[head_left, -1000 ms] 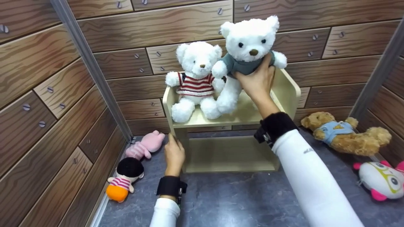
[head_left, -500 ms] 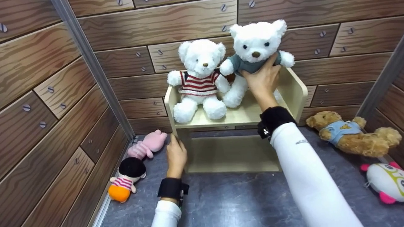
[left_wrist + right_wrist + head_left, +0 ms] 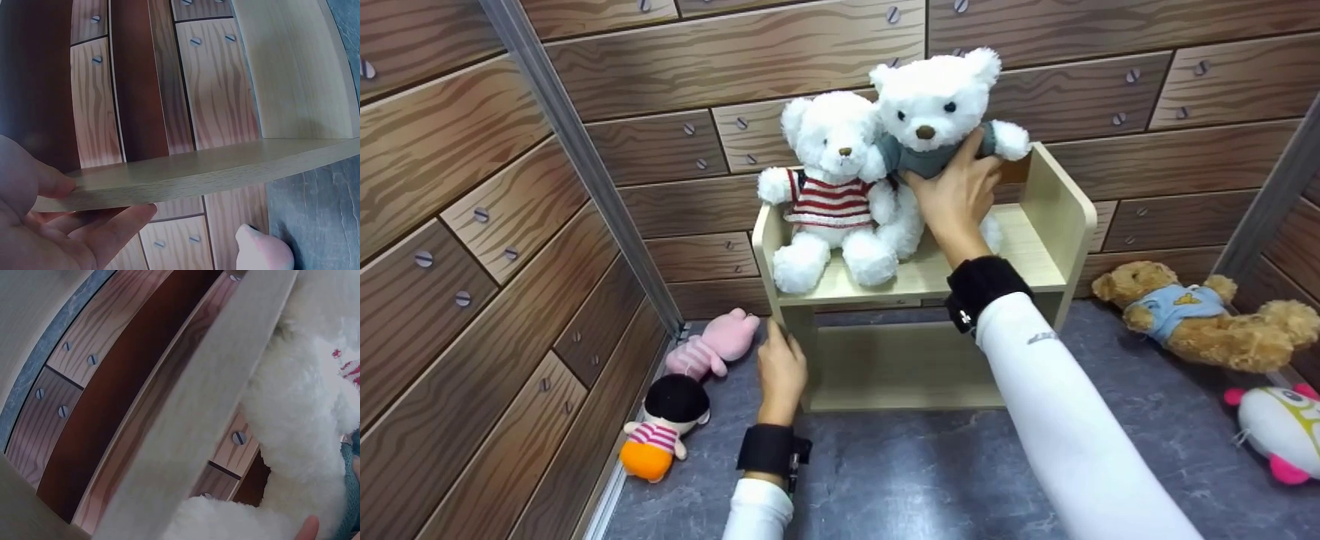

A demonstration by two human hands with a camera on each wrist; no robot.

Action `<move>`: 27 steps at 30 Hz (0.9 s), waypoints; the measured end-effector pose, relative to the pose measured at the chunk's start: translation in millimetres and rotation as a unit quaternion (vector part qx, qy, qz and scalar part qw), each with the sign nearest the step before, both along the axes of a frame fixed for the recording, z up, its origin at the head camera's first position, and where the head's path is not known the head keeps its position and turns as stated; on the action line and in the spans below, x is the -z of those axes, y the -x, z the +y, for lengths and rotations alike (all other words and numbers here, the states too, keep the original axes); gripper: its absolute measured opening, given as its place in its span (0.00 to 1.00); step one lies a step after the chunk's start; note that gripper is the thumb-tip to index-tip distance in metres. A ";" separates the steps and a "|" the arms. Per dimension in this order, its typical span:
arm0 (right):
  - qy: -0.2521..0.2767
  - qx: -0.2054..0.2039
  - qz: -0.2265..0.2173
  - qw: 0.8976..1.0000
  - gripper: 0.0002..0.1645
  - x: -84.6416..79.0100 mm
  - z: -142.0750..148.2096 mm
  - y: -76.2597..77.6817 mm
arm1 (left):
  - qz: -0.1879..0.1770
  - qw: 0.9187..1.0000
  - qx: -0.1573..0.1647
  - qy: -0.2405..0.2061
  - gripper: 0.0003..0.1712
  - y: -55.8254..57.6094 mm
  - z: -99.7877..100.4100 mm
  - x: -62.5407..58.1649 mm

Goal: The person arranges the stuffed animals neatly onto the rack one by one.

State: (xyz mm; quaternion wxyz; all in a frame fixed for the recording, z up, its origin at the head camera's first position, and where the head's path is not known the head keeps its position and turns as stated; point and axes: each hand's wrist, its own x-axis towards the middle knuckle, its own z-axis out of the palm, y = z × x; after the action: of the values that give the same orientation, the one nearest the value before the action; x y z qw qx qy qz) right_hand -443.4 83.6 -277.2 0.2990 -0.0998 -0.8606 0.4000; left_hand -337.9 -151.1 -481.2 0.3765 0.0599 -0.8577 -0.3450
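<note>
My right hand (image 3: 958, 191) grips the white teddy bear in the grey-green sweater (image 3: 937, 101) round its chest, over the upper shelf. Its legs hang partly behind my hand; white fur (image 3: 298, 405) fills the right of the right wrist view. To its left, a white teddy bear in a red-striped sweater (image 3: 832, 202) sits on the shelf, and the two touch. Low on the left side, my left hand (image 3: 781, 373) holds the small wooden shelf unit (image 3: 802, 300). In the left wrist view, thumb and fingers lie on opposite faces of the side panel (image 3: 225, 171).
On the floor at left lie a pink plush toy (image 3: 712, 345) and a doll with black hair and orange bottoms (image 3: 656, 427). At right lie a brown teddy bear in a blue shirt (image 3: 1200, 319) and a white-and-pink plush (image 3: 1282, 427). Wood-patterned walls (image 3: 465, 225) enclose the floor.
The bear in the grey-green sweater first shifted slightly right, then came left with my right hand against the striped bear. My left hand stays on the side panel.
</note>
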 end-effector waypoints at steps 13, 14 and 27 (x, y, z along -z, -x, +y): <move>0.000 -0.006 -0.009 1.000 0.73 8.0 -11.0 2.9 | -0.004 1.000 0.022 -0.013 0.16 0.2 -2.0 -1.1; -0.001 -0.007 -0.009 1.000 0.73 8.9 -10.8 3.1 | -0.009 0.999 0.029 -0.017 0.17 -0.6 -1.9 -1.7; 0.003 -0.060 -0.018 0.998 0.79 10.0 -4.3 0.2 | 0.186 0.981 -0.004 0.063 0.18 -39.0 36.3 -73.0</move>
State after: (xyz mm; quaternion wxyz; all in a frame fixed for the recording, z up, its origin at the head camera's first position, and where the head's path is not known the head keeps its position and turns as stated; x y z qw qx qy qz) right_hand -443.5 79.3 -287.2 0.2586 -0.0563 -0.8691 0.4179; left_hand -298.8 -114.8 -408.2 0.5337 -0.0255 -0.7925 -0.2939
